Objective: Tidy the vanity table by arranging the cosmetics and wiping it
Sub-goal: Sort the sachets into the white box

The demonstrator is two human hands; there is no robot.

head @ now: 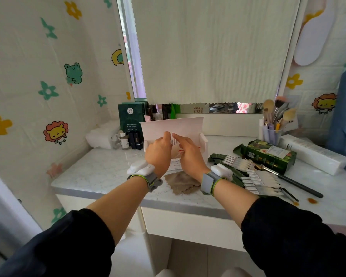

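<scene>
A white cardboard box (188, 126) with its lid flipped up stands at the middle of the marble vanity top (92, 172). My left hand (159, 151) and my right hand (189, 152) both reach into the box from the front, fingers together on white sachets inside; what exactly each holds is hidden. A brown wiping cloth (181, 183) lies crumpled on the top just under my wrists. To the right lie fanned white sachets (262, 178) on dark green packets, and a green box (268, 155).
A cup of makeup brushes (274, 124) stands at the back right by a long white packet (316, 153). Small bottles and lipsticks (128, 139) and a dark green mask box (131, 118) stand at the back left. A black brush (296, 181) and an orange stain (312, 200) sit near the right front.
</scene>
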